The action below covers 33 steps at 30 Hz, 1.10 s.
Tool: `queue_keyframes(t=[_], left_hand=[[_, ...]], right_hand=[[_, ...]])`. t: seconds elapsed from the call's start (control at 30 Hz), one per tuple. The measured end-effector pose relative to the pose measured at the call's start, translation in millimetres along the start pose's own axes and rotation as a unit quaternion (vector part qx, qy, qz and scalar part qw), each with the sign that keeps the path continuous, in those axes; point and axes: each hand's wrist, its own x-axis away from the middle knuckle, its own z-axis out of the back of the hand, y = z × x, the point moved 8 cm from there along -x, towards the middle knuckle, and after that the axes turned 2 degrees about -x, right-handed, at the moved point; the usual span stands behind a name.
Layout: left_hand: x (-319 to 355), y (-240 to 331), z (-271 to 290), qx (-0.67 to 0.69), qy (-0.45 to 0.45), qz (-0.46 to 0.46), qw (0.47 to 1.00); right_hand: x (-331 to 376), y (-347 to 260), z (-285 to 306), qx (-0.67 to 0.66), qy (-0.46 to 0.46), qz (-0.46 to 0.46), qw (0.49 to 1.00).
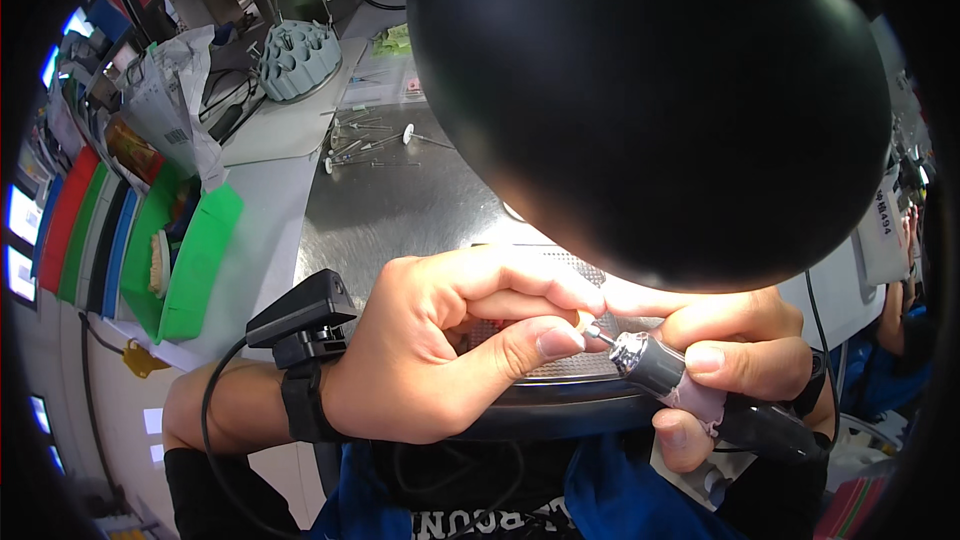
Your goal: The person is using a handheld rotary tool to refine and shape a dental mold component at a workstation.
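Note:
My left hand (430, 350) pinches a small yellowish piece (582, 320) between thumb and forefinger; the fingertips cover most of it, so its exact kind cannot be made out. My right hand (740, 340) is wrapped round a rotary handpiece (655, 368), dark with a pinkish wrap on its middle. The handpiece's thin metal bur (598, 333) points left and meets or nearly meets the piece at my left fingertips. Both hands are close together above a perforated metal grate (590, 366) at the bench's near edge.
A large black rounded lamp head (650, 100) hides much of the bench. Loose mounted burs (350, 145) lie on the metal surface, below a grey bur holder (298, 60). At left, a green tray (205, 260) holds a dental model (158, 265) beside several coloured trays (85, 230).

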Motion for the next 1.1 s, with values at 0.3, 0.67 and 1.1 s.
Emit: queue_keyframes(t=[0.3,0.67,1.1], left_hand=[[-1.4,-1.2,1.7,0.050,0.026,0.036,0.998],[-7.4,5.2,-3.8,0.028,0.003,0.049,0.998],[-5.4,-9.8,1.6,-0.032,0.016,0.066,0.997]], right_hand=[[-1.9,-4.4,-7.0,-0.001,-0.126,-0.046,0.991],[-5.9,-8.4,0.8,0.025,-0.134,-0.039,0.990],[-11.2,3.6,6.5,-0.027,-0.051,0.043,0.997]])
